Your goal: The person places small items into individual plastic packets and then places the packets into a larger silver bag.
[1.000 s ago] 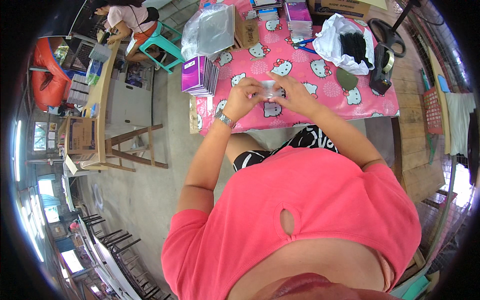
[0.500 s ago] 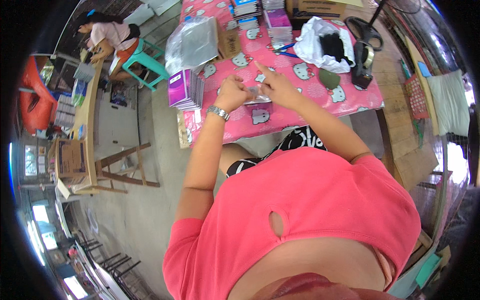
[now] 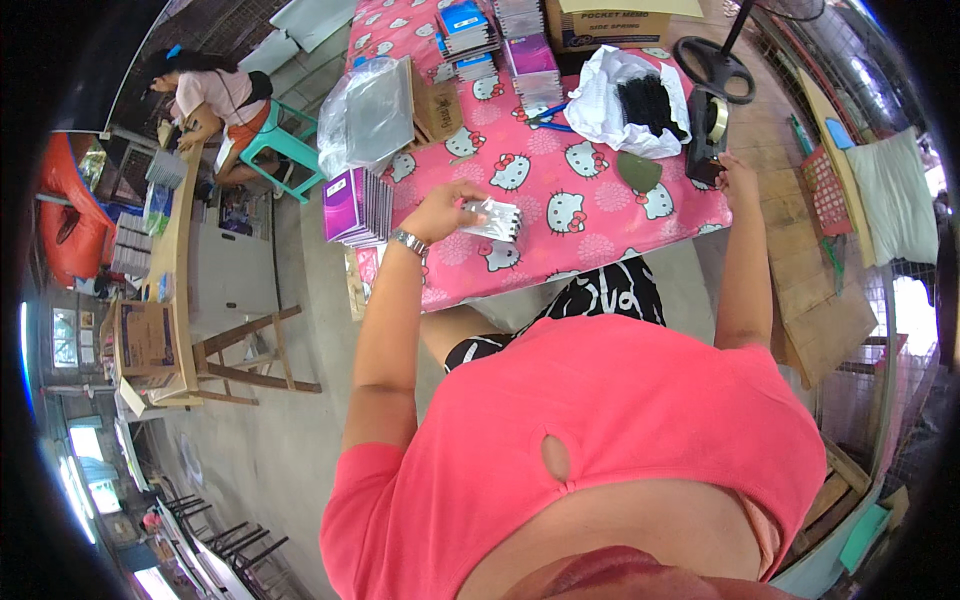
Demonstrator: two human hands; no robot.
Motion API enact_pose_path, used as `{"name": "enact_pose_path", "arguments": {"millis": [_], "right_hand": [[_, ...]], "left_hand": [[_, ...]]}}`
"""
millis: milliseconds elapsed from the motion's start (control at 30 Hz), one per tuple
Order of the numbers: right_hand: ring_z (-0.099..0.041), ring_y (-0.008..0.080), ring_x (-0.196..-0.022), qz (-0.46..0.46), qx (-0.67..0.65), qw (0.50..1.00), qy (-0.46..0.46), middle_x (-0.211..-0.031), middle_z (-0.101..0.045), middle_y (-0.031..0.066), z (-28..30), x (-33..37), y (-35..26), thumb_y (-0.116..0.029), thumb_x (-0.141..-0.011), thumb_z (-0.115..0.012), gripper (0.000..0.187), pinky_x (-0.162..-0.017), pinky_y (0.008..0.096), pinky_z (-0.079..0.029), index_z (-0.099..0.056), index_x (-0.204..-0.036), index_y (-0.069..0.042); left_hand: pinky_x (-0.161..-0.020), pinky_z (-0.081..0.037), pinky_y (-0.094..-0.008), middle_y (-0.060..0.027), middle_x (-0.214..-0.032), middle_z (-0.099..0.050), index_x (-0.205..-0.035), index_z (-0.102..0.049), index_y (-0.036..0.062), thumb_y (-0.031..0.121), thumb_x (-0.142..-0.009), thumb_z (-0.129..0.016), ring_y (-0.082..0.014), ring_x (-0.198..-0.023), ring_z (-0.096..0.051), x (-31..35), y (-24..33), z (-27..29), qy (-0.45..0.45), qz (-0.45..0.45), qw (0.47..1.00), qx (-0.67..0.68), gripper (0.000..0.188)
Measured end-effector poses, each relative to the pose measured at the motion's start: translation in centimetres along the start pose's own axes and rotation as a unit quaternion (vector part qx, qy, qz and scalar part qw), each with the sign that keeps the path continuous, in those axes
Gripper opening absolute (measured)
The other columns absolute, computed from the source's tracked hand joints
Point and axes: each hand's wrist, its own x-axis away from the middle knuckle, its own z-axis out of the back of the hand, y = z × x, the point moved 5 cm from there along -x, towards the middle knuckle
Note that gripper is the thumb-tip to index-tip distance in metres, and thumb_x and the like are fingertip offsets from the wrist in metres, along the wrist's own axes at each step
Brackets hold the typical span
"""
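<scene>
Because it is grasped by the left hand (image 3: 447, 210) at one end only, the clear-wrapped packet (image 3: 495, 222), at seven o'clock of the bench (image 3: 620, 226), could be loosened, while whether anything is gripped by the right hand (image 3: 738, 182), at five o'clock of the tape dispenser (image 3: 704, 152), cannot be told.

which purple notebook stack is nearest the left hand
The leftmost purple notebook stack, near the clear plastic sheets; the other stack stands beside the brown cardboard box.

Workshop: stacked notebooks (image 3: 358, 207), tape dispenser (image 3: 704, 145), wooden workbench (image 3: 181, 250), concrete floor (image 3: 300, 430), probably windows (image 3: 86, 442) along blurred rim.
</scene>
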Motion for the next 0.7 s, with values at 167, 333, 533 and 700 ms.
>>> {"name": "enact_pose_path", "arguments": {"millis": [167,333,533,700], "right_hand": [[-0.051,0.013,-0.079,-0.042,-0.128,0.991,-0.018,-0.086,-0.054,0.0022,-0.5,0.1,0.6,-0.018,-0.083,-0.068,0.028,-0.082,0.0359,-0.052,-0.058,-0.108,-0.008],[-0.053,0.0169,-0.084,-0.017,-0.138,0.99,-0.004,-0.09,-0.055,0.0011,-0.6,0.7,1.1,-0.019,-0.088,-0.064,0.024,-0.088,0.0434,-0.05,-0.055,-0.108,-0.009],[-0.049,0.0144,-0.07,0.064,-0.239,0.969,-0.027,-0.084,-0.052,0.0045,-1.1,4.3,5.7,-0.013,-0.093,-0.055,0.012,-0.073,0.0301,-0.051,-0.049,-0.099,-0.004],[-0.042,0.0094,-0.058,-0.14,-0.337,0.928,-0.069,-0.074,-0.047,0.0014,-2.9,2.0,9.5,-0.01,-0.093,-0.052,0.009,-0.051,0.0198,-0.039,-0.047,-0.091,-0.003]], "left_hand": [[-0.093,-0.04,-0.0314,-0.0037,-0.12,-0.052,-0.109,-0.063,0.0027,0.003,-0.082,-0.059,-0.0172,-0.11,-0.049,-0.7,-0.2,-2.5,-0.032,-0.026,0.974,0.224,0.027],[-0.092,-0.039,-0.0296,-0.0037,-0.112,-0.053,-0.106,-0.063,0.003,0.005,-0.085,-0.056,-0.0166,-0.107,-0.05,-0.7,-1.3,-3.6,0.029,-0.038,0.969,0.241,0.022],[-0.085,-0.042,-0.0277,-0.0038,-0.104,-0.055,-0.099,-0.064,0.0025,0.003,-0.082,-0.056,-0.0153,-0.097,-0.053,-0.2,-0.7,-3.7,0.106,-0.081,0.965,0.227,0.018],[-0.084,-0.043,-0.0283,-0.0058,-0.101,-0.057,-0.095,-0.065,0.0025,0.004,-0.081,-0.057,-0.017,-0.095,-0.055,-0.9,-0.1,-4.0,0.131,-0.11,0.961,0.216,0.017]]}}
